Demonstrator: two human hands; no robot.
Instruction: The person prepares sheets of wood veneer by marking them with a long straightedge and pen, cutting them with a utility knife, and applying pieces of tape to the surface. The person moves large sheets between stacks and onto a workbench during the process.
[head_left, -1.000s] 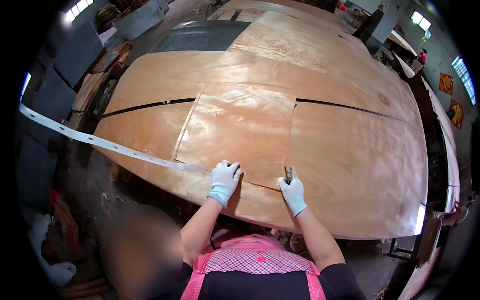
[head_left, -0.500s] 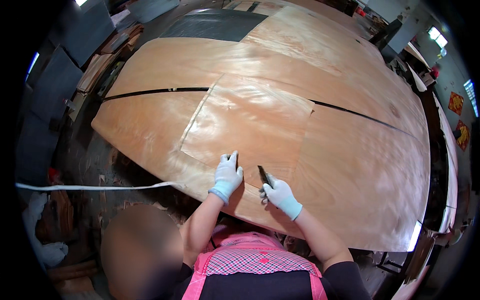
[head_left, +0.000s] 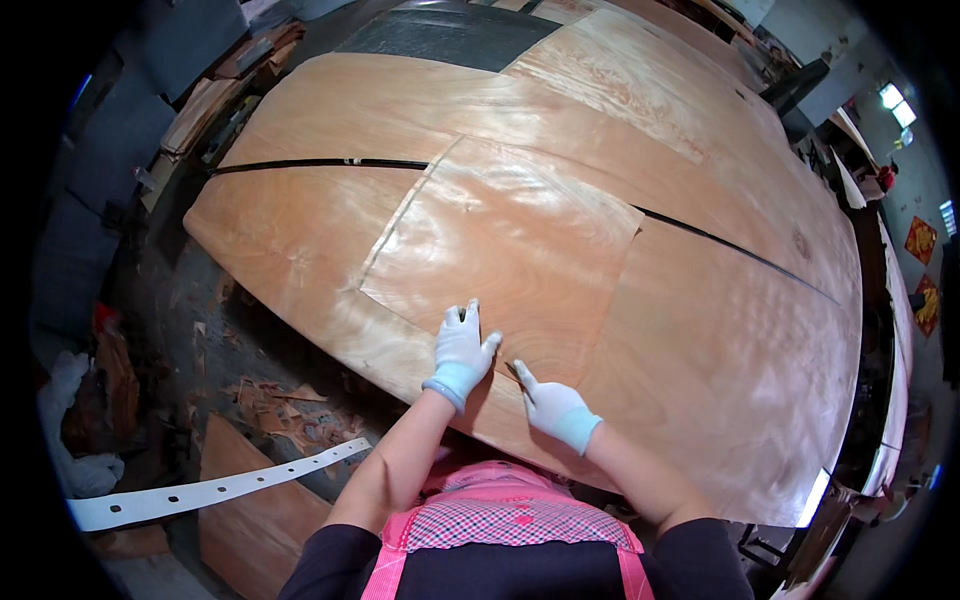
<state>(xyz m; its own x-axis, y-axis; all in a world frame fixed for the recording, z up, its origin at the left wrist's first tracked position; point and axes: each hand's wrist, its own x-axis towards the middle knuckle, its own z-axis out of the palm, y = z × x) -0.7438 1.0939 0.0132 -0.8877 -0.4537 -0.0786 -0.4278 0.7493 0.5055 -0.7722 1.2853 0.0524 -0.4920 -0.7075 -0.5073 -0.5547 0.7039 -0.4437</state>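
Observation:
A thin, pale wood veneer sheet (head_left: 520, 230), roughly square, lies over larger wood sheets (head_left: 720, 340). My left hand (head_left: 463, 348), in a white glove, rests near the sheet's front edge with fingers extended; a small dark spot shows between its fingertips, too small to make out. To its right, my gloved right hand (head_left: 552, 405) is closed around a narrow dark knife-like tool (head_left: 515, 372). The tool's tip points up and left, close to the veneer's front edge; its exact kind is hard to tell.
A white strip with holes (head_left: 235, 487) juts in at lower left, above wood scraps (head_left: 290, 410) on the floor. A black strip (head_left: 310, 163) crosses the wood sheets, and a dark panel (head_left: 450, 35) lies at the far side. Stacked boards (head_left: 200, 115) stand at left.
My right hand has moved slightly down and left, its tool now lower and nearer my left hand. The white strip has swung lower. A person's head at lower left has left the view.

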